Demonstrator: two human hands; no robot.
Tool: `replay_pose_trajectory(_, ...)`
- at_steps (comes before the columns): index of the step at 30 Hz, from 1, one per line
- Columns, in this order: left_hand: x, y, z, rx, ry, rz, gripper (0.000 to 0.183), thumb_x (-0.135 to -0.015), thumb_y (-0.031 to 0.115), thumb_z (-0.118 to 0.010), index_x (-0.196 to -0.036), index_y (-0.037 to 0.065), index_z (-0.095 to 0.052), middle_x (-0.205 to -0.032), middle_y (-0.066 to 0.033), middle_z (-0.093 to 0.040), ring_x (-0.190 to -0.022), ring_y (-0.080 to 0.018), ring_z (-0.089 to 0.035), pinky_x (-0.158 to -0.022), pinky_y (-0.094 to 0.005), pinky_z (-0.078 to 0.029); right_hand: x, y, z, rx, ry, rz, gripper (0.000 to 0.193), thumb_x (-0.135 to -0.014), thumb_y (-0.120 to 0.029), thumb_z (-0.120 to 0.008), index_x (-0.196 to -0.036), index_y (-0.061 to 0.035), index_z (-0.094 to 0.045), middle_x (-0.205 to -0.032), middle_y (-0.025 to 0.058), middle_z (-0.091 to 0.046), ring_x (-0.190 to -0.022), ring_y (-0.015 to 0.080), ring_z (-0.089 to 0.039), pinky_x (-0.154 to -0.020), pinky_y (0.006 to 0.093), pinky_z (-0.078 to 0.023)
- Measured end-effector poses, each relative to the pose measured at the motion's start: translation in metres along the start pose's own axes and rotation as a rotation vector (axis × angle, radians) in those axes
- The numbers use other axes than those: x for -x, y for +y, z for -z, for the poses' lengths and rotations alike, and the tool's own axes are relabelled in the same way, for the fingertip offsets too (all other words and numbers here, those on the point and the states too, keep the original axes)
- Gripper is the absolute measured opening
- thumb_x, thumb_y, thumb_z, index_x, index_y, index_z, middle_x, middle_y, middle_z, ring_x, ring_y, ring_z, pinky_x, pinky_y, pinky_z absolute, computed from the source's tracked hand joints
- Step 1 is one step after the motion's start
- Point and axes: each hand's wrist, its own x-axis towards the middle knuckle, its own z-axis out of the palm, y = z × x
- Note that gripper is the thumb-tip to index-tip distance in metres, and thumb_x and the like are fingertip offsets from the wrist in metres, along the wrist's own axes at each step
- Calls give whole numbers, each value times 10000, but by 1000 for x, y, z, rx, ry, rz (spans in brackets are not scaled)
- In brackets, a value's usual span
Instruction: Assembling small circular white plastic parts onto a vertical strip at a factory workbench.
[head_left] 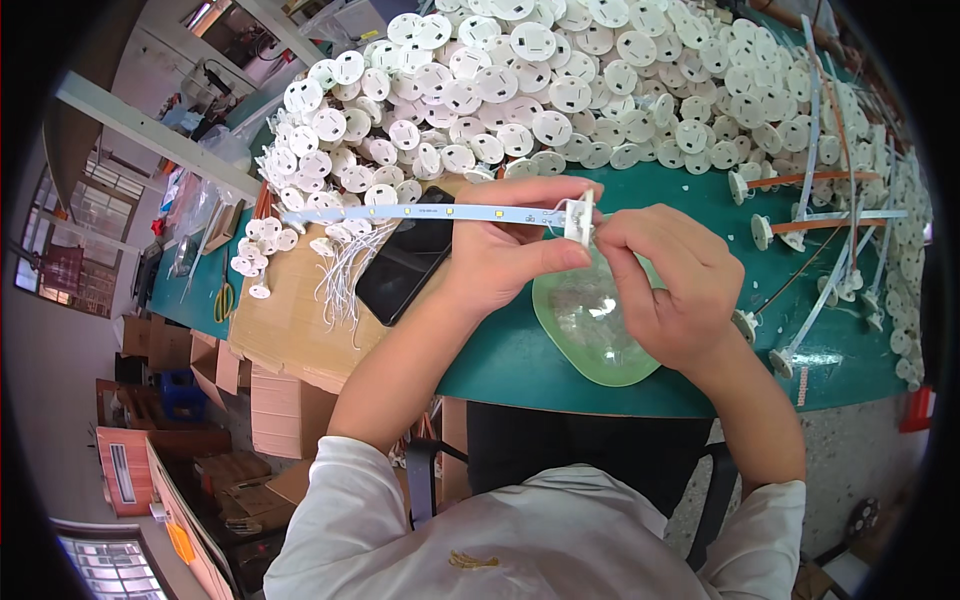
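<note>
Between the thumb and fingers of my left hand (485,260) is a white round cap (577,222), held on edge. From it a narrow pale LED strip (425,211) runs out to the left above the table. My right hand (685,285) is closed in a pinch at the cap's right face; whatever lies between its fingertips is too small to make out. Directly below both hands stands a green bowl (590,368) with small shiny pieces inside, partly covered by the right hand.
White round caps (500,85) are heaped across the back of the green table (500,370). A black phone (385,285) and thin white wires (343,280) lie on cardboard (285,330) at left, near scissors (223,300). Several capped strips (815,310) lie at right.
</note>
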Motion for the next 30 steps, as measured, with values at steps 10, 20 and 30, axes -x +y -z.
replay_pose_trajectory(10, -2, 7, 5, -110, 15, 6, 561, -697, 93, -834, -1186, -54, -602, -1126, -221, -658, -1008, -320, -669, -911, -450, -541, 4, 5, -8, 0, 68, -8, 146, -724, 57, -708, -843, 10, -636, -762, 121, -659, -639, 255, -644, -569, 296, -498)
replay_pose_trajectory(20, -1, 16, 5, -202, 5, 36, 473, -730, 69, -808, -1155, -45, -636, -1086, -182, -679, -985, -250, -674, -876, -376, -547, -6, -1, -4, -21, -24, 81, 130, -755, 66, -694, -867, 18, -651, -773, 126, -668, -658, 261, -657, -602, 284, -511)
replay_pose_trajectory(30, 13, 184, 98, -1026, 621, 41, 326, -747, 177, -747, -1001, -22, -699, -767, -63, -693, -676, -82, -612, -604, -233, -487, -1, 13, -2, 54, -28, -24, 138, -796, 67, -656, -928, 27, -647, -924, 144, -685, -755, 216, -653, -661, 279, -510)
